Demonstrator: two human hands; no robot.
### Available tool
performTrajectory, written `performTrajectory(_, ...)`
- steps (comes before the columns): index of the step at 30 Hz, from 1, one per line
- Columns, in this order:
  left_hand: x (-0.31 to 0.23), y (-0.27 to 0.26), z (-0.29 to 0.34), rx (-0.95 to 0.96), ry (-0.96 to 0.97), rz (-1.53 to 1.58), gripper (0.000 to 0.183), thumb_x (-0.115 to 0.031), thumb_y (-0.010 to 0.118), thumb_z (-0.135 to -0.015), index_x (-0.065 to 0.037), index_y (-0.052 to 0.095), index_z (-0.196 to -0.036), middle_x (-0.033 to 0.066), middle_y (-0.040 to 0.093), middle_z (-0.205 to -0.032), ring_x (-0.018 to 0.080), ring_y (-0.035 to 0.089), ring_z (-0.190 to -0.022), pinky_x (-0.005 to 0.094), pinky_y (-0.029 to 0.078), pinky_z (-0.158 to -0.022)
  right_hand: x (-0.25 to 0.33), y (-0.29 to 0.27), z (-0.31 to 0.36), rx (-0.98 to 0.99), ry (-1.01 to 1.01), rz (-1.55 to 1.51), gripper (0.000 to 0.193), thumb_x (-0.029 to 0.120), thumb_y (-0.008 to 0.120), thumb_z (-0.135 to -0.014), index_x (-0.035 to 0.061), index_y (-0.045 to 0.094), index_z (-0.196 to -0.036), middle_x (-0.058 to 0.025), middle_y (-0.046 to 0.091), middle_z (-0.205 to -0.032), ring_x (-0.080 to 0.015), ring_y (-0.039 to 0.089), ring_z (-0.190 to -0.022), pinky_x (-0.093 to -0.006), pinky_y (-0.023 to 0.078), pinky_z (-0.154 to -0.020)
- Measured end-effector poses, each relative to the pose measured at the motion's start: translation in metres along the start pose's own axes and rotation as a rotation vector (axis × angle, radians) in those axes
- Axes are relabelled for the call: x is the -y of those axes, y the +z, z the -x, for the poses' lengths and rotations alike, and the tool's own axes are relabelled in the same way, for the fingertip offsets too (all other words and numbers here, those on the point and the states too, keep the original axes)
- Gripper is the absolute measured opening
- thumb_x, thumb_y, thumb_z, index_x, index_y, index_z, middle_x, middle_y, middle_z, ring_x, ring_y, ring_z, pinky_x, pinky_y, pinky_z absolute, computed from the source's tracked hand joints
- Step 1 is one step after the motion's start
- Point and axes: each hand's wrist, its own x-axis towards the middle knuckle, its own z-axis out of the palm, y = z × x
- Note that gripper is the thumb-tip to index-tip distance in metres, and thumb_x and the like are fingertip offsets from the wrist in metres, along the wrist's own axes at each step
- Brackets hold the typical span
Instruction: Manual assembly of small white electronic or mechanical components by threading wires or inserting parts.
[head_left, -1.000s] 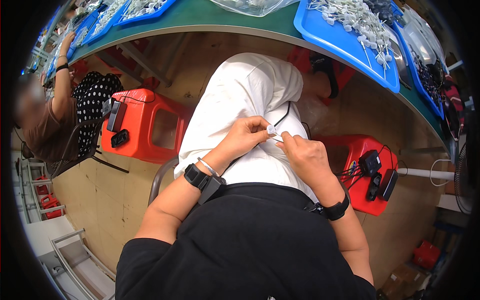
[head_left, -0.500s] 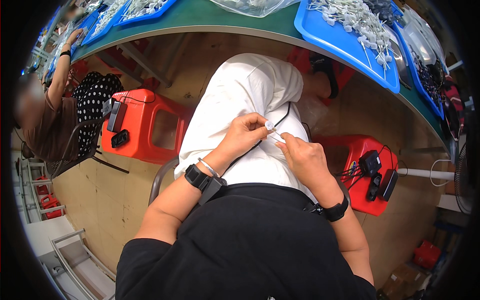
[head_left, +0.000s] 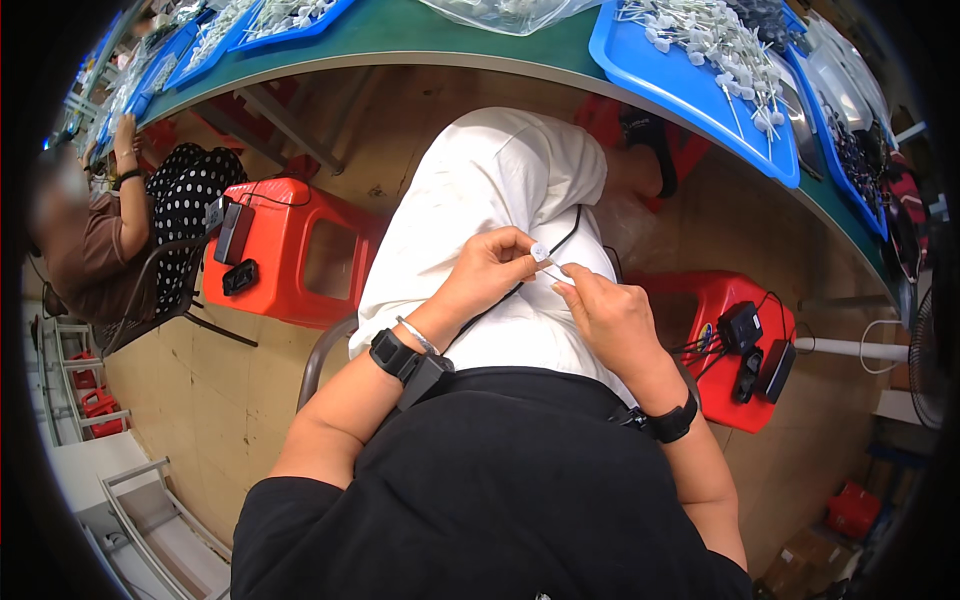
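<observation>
Above my lap, my left hand [head_left: 490, 268] pinches a small white piece with a round head [head_left: 540, 252] between thumb and fingertips. A thin white stem [head_left: 556, 272] runs from that head toward my right hand [head_left: 612, 318], whose thumb and forefinger are closed on its other end. Both hands hover over the white trousers [head_left: 480, 190], a short gap apart. What exactly the piece is made for cannot be told; similar white stemmed pieces [head_left: 700, 45] are heaped on the table.
A blue tray [head_left: 640, 62] sits on the green table [head_left: 400, 35] at far right. Red stools stand left [head_left: 270, 250] and right [head_left: 720, 390], bearing black devices. At far left a seated co-worker [head_left: 100, 230] reaches toward the table.
My hands and the white piece stay nearly still. At far left, the co-worker's raised arm has come down and back from the trays.
</observation>
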Motion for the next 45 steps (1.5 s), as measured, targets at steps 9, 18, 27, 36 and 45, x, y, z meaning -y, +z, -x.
performTrajectory(9, 0.0, 0.002, 0.0, 0.007, 0.021, 0.008, 0.01, -0.008, 0.071, -0.092, 0.001, 0.068, -0.096, 0.0026, 0.069, -0.078, 0.0061, 0.062, -0.07, 0.0211, 0.049, -0.064, 0.001, 0.007, 0.004, 0.025, 0.024, -0.02, 0.021, 0.022, 0.067, -0.094, 0.0025, 0.064, -0.102, -0.0102, 0.064, -0.065, -0.0235, 0.065, -0.055, -0.0348, 0.051, -0.05)
performTrajectory(18, -0.005, 0.003, 0.001, 0.015, -0.002, -0.017, 0.01, -0.008, 0.071, -0.092, 0.001, 0.068, -0.096, 0.0019, 0.069, -0.076, 0.0058, 0.061, -0.069, 0.021, 0.048, -0.063, -0.001, 0.001, 0.002, 0.029, 0.019, 0.036, 0.022, 0.023, 0.069, -0.093, 0.0041, 0.064, -0.102, -0.008, 0.061, -0.062, -0.0235, 0.064, -0.053, -0.0353, 0.05, -0.048)
performTrajectory(27, -0.006, 0.002, 0.002, 0.04, -0.014, -0.079, 0.011, -0.01, 0.071, -0.092, 0.0, 0.07, -0.095, -0.0002, 0.066, -0.073, 0.0047, 0.057, -0.066, 0.0202, 0.045, -0.06, -0.008, 0.001, 0.003, 0.054, -0.027, 0.12, 0.021, 0.022, 0.072, -0.09, 0.0056, 0.066, -0.104, -0.0061, 0.06, -0.064, -0.0216, 0.061, -0.051, -0.0346, 0.047, -0.047)
performTrajectory(36, -0.009, 0.002, 0.003, 0.063, -0.08, -0.125, 0.013, -0.015, 0.072, -0.092, -0.002, 0.07, -0.092, -0.0031, 0.06, -0.067, 0.0035, 0.051, -0.061, 0.0201, 0.041, -0.057, -0.01, -0.006, -0.002, 0.006, -0.175, 0.328, 0.023, 0.026, 0.069, -0.091, 0.006, 0.066, -0.102, -0.0023, 0.051, -0.06, -0.0156, 0.058, -0.05, -0.0303, 0.044, -0.046)
performTrajectory(45, -0.011, 0.004, 0.006, 0.069, -0.1, -0.11, 0.013, -0.016, 0.073, -0.091, -0.003, 0.07, -0.091, -0.0036, 0.061, -0.07, 0.0033, 0.05, -0.063, 0.0199, 0.04, -0.057, -0.009, -0.004, 0.002, -0.024, -0.12, 0.208, 0.025, 0.024, 0.073, -0.087, 0.0049, 0.067, -0.102, -0.0024, 0.051, -0.06, -0.0172, 0.056, -0.049, -0.0314, 0.045, -0.046)
